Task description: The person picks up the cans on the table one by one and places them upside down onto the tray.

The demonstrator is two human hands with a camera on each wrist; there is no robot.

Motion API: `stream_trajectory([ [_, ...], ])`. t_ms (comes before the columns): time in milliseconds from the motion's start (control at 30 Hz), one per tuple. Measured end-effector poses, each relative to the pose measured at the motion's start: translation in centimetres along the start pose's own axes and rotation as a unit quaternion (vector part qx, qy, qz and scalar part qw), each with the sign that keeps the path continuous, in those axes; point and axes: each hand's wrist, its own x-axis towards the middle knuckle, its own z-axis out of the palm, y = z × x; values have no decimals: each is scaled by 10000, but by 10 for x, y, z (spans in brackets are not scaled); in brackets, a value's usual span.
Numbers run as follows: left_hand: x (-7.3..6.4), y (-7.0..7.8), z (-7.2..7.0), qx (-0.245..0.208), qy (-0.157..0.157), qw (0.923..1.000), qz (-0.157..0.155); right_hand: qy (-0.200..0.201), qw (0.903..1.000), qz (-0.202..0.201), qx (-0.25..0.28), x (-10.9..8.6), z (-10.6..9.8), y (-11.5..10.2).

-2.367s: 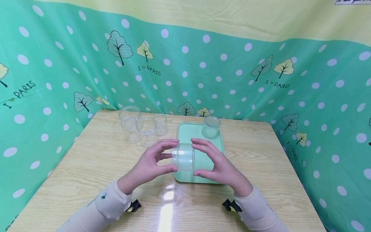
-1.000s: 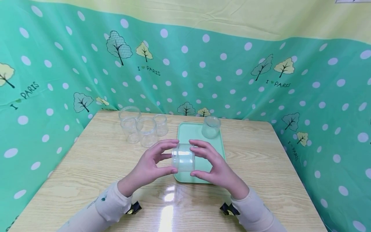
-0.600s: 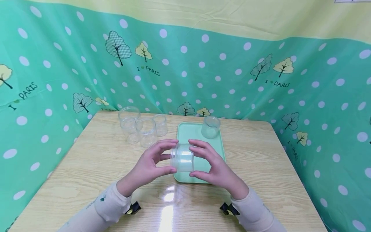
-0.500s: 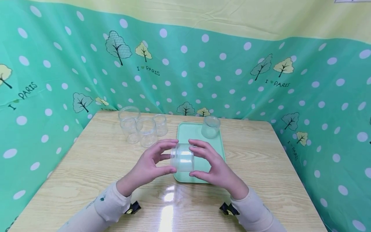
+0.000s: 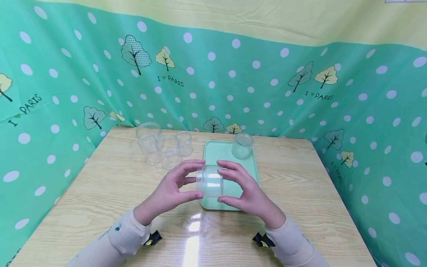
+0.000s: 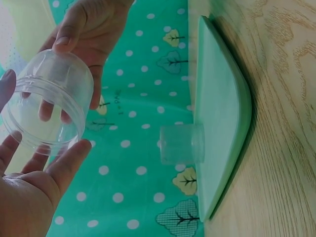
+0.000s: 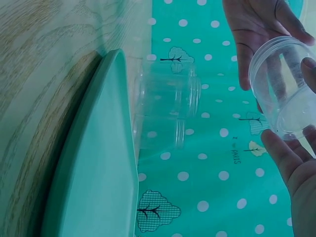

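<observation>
So from my end I've got both hands on one clear jar, tipped on its side and up in the air between them. My left hand has its fingers curled round the rim end, and my right hand grips the base end. Green tray is lower down, below the hands, with a second jar on it, past my right fingertips. Four more jars are bunched on the wooden surface, beyond my left hand.
</observation>
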Motion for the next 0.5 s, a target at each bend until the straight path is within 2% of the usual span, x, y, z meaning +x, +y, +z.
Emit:
stream_trajectory([
  [500, 1, -4, -3, 129, -124, 9998, 116, 15, 9999, -121, -81, 0, 0, 1],
])
